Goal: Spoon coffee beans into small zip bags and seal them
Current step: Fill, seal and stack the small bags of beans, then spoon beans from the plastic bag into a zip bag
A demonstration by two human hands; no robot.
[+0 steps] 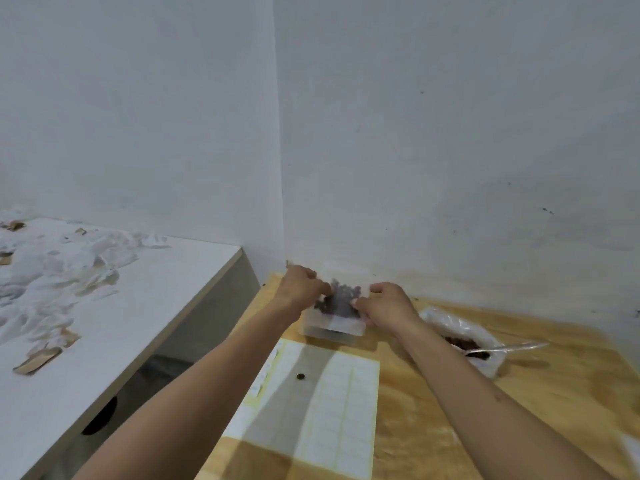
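- We take the wooden table (433,393) as our landmark; it sits in the corner where two pale walls meet.
- Above the table's far edge, close to the wall corner, we see a small zip bag (341,301) with dark coffee beans inside, held up between both hands.
- Our left hand (300,287) has its fingers curled, pinching the bag's left upper edge.
- Our right hand (388,303) is likewise curled, its fingertips pinching the bag's right side; the picture is blurred here, so we cannot tell whether the zip strip is closed.
- Just under the bag, on the table, rests a low clear container (332,329), partly covered by the bag and the right hand.
- To the right of the hands, on the table, lies a larger clear plastic bag (460,332) open at its near end, with brown beans showing inside.
- A spoon (509,348) lies in that bag's mouth, its pale handle pointing right.
- On the table's near left part lies a sheet of white labels (332,410), and a single dark bean (300,376) sits on it.
- Left of the wooden table stands a white table (145,306) scattered with crumpled white and brown packets (59,268).
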